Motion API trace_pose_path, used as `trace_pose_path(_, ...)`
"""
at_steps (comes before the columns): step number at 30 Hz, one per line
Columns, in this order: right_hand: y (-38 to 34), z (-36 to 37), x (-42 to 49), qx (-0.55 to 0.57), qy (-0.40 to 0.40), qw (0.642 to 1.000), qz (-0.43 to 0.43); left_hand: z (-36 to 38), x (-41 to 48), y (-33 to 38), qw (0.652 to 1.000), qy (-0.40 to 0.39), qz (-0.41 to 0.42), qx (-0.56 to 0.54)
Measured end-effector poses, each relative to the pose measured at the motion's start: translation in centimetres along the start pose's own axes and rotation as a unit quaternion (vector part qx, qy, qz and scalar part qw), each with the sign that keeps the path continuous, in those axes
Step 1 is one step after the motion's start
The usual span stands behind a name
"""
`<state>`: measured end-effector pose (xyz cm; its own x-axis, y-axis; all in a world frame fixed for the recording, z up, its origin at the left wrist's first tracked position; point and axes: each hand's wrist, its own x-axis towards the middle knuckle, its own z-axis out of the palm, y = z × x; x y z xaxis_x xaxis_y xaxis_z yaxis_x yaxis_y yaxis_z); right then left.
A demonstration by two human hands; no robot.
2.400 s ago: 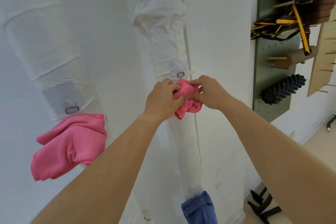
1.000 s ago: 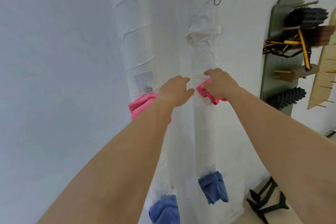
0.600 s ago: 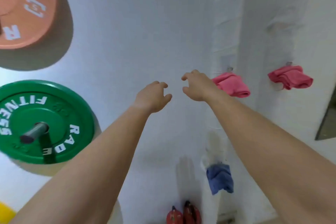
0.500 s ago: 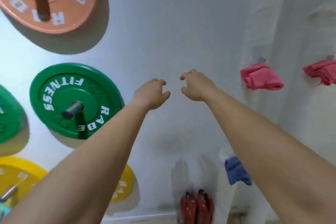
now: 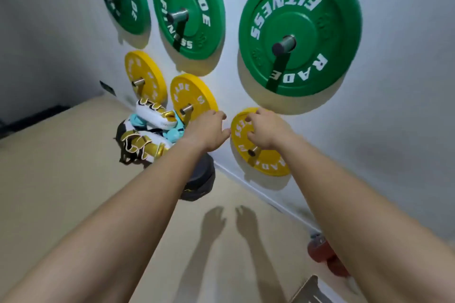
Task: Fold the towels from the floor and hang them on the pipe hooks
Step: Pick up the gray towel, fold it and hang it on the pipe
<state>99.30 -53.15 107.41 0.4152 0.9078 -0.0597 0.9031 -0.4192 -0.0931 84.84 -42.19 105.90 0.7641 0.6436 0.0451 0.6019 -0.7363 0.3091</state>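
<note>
Towels (image 5: 175, 134), if the soft teal bunches are that, lie crumpled on the beige floor (image 5: 61, 179) at the foot of the white wall (image 5: 394, 93). They are tangled with glossy white-and-gold strapped gear (image 5: 152, 115), beside a flat dark disc (image 5: 200, 179). Round green plates (image 5: 299, 29) with raised white letters and smaller yellow plates (image 5: 193, 97) sit on steel pegs along the wall. The left hand (image 5: 208, 130) and right hand (image 5: 266, 130) hang in the air near each other, fingers loosely curled and parted, gripping nothing. Whether the right one grazes the yellow plate behind it I cannot tell. Half a second ago pink towels on wrapped pipes showed at the right edge. The view now takes in floor and plates, and the hands keep the same empty pose.
</note>
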Motion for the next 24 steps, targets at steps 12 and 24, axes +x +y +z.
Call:
trace_pose_path(12,-18.9,20.9,-0.1,0.009,-0.248,0.941,-0.232,13.1,-22.6,-18.8,0.920,-0.124,-0.367,-0.065)
trace_pose_path(24,-36.0,32.5,-4.1,0.001,-0.342,0.888,-0.306,17.1,-41.1,-31.5,0.838,-0.101,-0.519,-0.135)
